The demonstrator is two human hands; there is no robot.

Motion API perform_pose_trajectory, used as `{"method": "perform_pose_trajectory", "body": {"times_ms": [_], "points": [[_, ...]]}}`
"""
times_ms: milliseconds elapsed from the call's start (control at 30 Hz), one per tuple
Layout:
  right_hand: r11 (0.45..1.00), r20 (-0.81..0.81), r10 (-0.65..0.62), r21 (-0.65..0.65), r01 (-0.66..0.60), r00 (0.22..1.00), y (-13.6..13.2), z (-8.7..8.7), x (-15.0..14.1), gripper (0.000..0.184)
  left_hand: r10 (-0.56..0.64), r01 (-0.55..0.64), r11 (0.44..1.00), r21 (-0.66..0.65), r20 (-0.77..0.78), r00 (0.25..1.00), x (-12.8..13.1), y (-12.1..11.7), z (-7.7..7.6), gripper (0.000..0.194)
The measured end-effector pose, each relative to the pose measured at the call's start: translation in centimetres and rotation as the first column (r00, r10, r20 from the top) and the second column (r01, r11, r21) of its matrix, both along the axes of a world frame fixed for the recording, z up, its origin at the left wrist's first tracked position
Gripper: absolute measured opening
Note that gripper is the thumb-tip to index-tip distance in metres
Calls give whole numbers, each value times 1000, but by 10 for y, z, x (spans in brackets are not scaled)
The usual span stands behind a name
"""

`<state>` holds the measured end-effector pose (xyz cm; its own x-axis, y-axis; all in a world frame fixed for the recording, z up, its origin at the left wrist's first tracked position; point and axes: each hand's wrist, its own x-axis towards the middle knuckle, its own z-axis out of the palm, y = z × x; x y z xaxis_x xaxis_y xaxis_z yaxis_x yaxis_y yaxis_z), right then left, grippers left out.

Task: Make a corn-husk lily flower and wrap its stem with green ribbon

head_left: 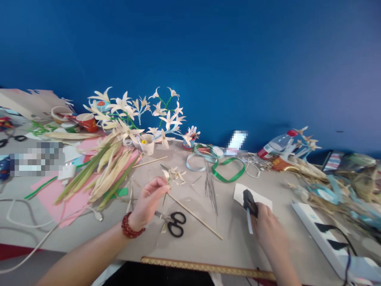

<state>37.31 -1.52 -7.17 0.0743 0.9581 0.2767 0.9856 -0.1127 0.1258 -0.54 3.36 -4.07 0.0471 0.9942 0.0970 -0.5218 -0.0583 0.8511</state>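
My left hand [153, 192] is closed in a pinch, fingertips together on a small pale husk flower [166, 175] with a short stem pointing down. A thin wooden stick [196, 217] runs from just below those fingers toward the lower right; whether they touch it I cannot tell. Black-handled scissors [176, 223] lie beside my left wrist. My right hand [268, 226] is wrapped round a black hot glue gun [249, 200], a pale glue stick jutting from its back. The gun's nose is over a white sheet [263, 200]. Small husk pieces [178, 176] lie beyond the flower.
Corn husks [110, 171] lie on pink paper [44, 198] at left. Finished husk flowers [122, 103] stand behind in cups. Thin wires [210, 186] and green ribbon [229, 180] lie mid-table. A power strip [318, 234] with cords and a plastic bottle [276, 145] are at right.
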Motion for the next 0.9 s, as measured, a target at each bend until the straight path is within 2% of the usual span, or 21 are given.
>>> {"method": "perform_pose_trajectory", "body": {"times_ms": [100, 200, 267, 300, 333, 400, 433, 500, 633, 767, 900], "points": [[998, 23, 54, -15, -53, 998, 2, -9, 18, 30, 9, -8, 1000, 25, -22, 1000, 1, -1, -3, 12], [988, -98, 138, 78, -131, 986, 7, 4, 14, 29, 10, -8, 999, 41, -42, 999, 1, -2, -7, 12], [972, -264, 203, 168, -163, 943, 16, 20, -5, 20, 7, -5, 999, 38, -62, 998, 1, -2, -10, 12], [966, -369, 243, 178, -188, 897, 22, 28, -20, 21, 6, -3, 999, 39, -75, 997, 2, -2, -11, 12], [956, -455, 293, 157, -248, 841, 30, 35, -38, 21, 6, -2, 999, 43, -90, 996, 2, -2, -12, 12], [898, -551, 404, 87, -432, 730, 49, 44, -79, 22, 9, -1, 998, 64, -128, 992, 3, -3, -14, 12], [864, -558, 426, 17, -503, 712, 60, 45, -100, 22, 11, 1, 997, 80, -145, 989, 4, -4, -15, 13], [826, -502, 415, -142, -545, 759, 84, 43, -138, 22, 13, 5, 994, 107, -172, 985, 6, -5, -15, 14], [827, -438, 399, -208, -523, 806, 122, 31, -186, 20, 2, 20, 993, 116, -189, 982, 7, -6, -14, 14], [827, -393, 363, -281, -486, 845, 142, 23, -200, 19, 16, 10, 992, 127, -203, 979, 6, -8, -12, 14], [798, -411, 356, -333, -502, 839, 148, 20, -198, 8, 9, 18, 993, 117, -225, 974, 6, -10, -10, 16]]}}
